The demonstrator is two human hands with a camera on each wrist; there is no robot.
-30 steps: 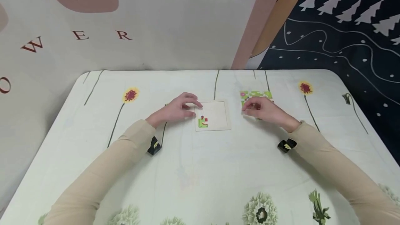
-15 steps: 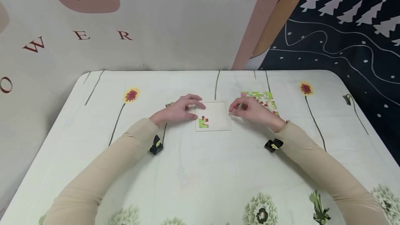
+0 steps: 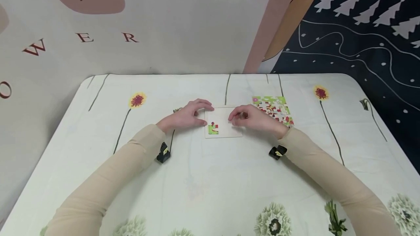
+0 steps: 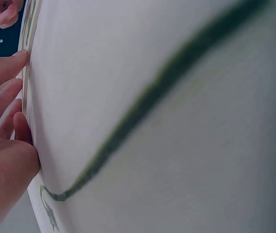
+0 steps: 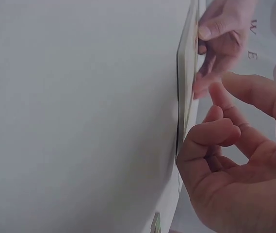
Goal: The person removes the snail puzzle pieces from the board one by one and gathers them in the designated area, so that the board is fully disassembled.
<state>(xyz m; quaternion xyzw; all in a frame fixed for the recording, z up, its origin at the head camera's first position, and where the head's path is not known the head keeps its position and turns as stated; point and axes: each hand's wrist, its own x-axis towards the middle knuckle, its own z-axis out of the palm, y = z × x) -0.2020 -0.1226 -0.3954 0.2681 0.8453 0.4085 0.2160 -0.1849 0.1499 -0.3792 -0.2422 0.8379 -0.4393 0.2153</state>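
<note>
A shallow pale puzzle tray point(image 3: 224, 136) lies on the table in the head view. A few joined puzzle pieces point(image 3: 213, 129), green with red, fill its near left corner. My left hand point(image 3: 187, 115) rests at the tray's left side, fingers and thumb extended, fingertips on its edge in the left wrist view. My right hand point(image 3: 254, 119) is over the tray's right part, thumb and index fingertips brought together in a pinch on a puzzle piece that the fingers hide. In the right wrist view the other fingers of the right hand point(image 5: 235, 155) curl inward close to the tray point(image 5: 186, 73).
To the right of the tray lies a block of loose puzzle pieces point(image 3: 282, 109), green, white and red, partly behind the right hand. The flower-print tablecloth point(image 3: 197, 177) covers the table. A pale wall hanging point(image 3: 183, 28) and a dark one with trees point(image 3: 361, 46) stand behind.
My right hand has moved left from the loose puzzle pieces to over the tray, fingertips still together. The left hand has shifted only slightly and stays at the tray's left edge.
</note>
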